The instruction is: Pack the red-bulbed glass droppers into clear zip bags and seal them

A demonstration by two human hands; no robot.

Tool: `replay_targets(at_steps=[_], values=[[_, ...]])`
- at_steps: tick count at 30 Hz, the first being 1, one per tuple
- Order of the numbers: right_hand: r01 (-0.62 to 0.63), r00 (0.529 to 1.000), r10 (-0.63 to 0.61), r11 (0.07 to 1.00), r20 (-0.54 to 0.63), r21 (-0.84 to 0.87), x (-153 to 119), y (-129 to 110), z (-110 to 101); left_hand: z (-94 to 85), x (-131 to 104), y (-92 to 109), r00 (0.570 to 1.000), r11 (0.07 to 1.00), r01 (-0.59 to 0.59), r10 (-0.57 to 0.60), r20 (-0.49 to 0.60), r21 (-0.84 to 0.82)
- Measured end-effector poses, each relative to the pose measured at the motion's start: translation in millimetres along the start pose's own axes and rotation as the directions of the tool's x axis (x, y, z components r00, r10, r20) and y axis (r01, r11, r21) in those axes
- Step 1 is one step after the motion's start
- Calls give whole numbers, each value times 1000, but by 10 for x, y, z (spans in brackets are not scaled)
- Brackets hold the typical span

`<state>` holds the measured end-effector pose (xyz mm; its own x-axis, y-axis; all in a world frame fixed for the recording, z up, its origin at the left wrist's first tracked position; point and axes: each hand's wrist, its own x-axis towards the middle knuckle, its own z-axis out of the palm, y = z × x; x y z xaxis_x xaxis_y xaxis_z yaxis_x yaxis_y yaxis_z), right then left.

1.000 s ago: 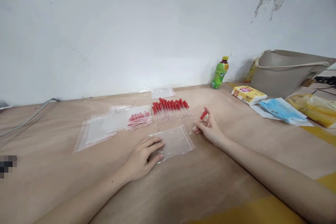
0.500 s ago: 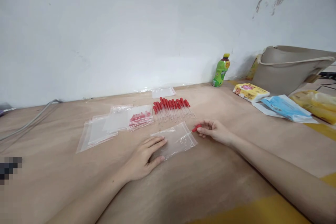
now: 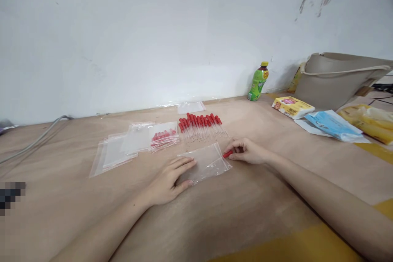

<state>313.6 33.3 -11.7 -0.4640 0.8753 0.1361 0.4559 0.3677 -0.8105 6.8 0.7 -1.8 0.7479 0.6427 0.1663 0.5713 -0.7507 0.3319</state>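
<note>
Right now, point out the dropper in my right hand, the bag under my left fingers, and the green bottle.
Dropper (image 3: 227, 154), head view: on its red bulb.
Bag (image 3: 206, 156), head view: on its clear face.
Green bottle (image 3: 257, 84), head view: on its body.

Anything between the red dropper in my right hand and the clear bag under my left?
Nothing visible. The right hand holds the dropper at the right edge of the clear bag; the left hand rests opposite.
</note>
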Motion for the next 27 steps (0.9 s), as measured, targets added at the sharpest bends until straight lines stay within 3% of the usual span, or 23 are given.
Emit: replay_targets(at_steps=[7,13,18,22,27], values=[[-75,993,90,983,-78,168,19,-178,168,-10,20,26,1000,1000,-3,4,-6,21],[-87,995,88,996,-43,36,36,-98,133,4,18,23,1000,999,-5,5,6,35],[-38,999,40,997,-18,73,19,-121,156,8,17,18,1000,999,-11,11,2,54],[-141,988,147,984,-50,107,-3,-174,276,7,17,12,1000,998,-8,7,12,67],[-229,957,267,934,-111,274,-10,-219,364,13,11,14,1000,998,-2,1,16,62]])
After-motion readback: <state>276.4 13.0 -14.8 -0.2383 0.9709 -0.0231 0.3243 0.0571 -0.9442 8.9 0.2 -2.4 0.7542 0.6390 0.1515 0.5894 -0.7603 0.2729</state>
